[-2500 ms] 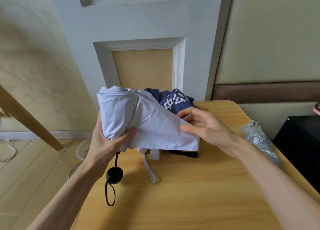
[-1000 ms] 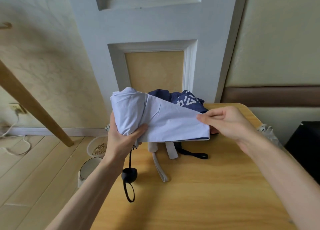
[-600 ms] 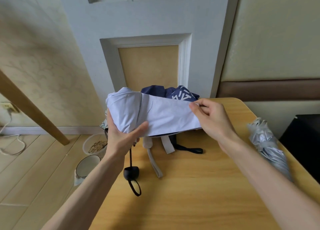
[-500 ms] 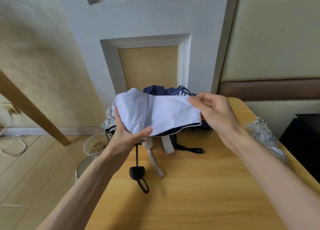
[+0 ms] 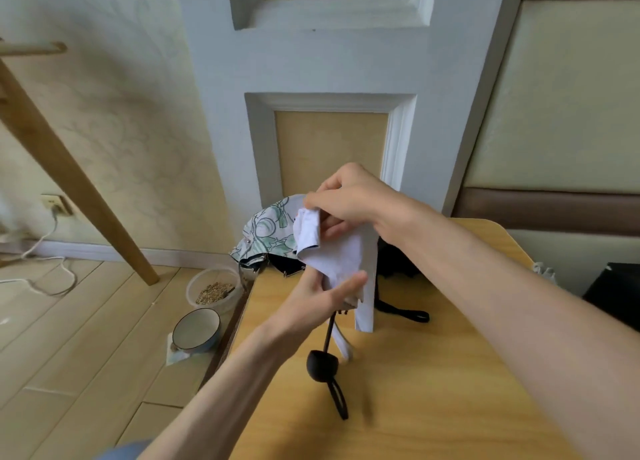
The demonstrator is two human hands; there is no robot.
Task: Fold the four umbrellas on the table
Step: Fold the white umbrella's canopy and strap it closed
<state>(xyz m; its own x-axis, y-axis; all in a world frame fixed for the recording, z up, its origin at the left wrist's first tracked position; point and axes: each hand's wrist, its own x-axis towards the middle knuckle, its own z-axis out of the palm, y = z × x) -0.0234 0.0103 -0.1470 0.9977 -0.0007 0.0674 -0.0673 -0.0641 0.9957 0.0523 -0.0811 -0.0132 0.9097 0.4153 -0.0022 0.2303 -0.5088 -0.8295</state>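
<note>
Wrapping of the white umbrella (image 5: pixel 346 255) is under way above the table (image 5: pixel 433 373): left hand (image 5: pixel 311 303) grips the bundle, right hand (image 5: pixel 353 199) pinches a canopy fold on top. The floral umbrella (image 5: pixel 266 231) and dark umbrella (image 5: pixel 394 265) behind appear unfolded, so at least these remain. On the floor, a clear tub (image 5: pixel 192 293) holds grain; the bowl (image 5: pixel 195 329) shows only a pale interior.

Free, 4–7 o'clock: bare table (image 5: pixel 433 407) wood.
Blocked, 11–1 o'clock: floral umbrella (image 5: pixel 266 231) and dark umbrella (image 5: pixel 394 265) heaped at far edge, wall panel (image 5: pixel 329 147) behind.
Hanging, centre: black handle (image 5: pixel 322 364) with wrist loop (image 5: pixel 339 400).
</note>
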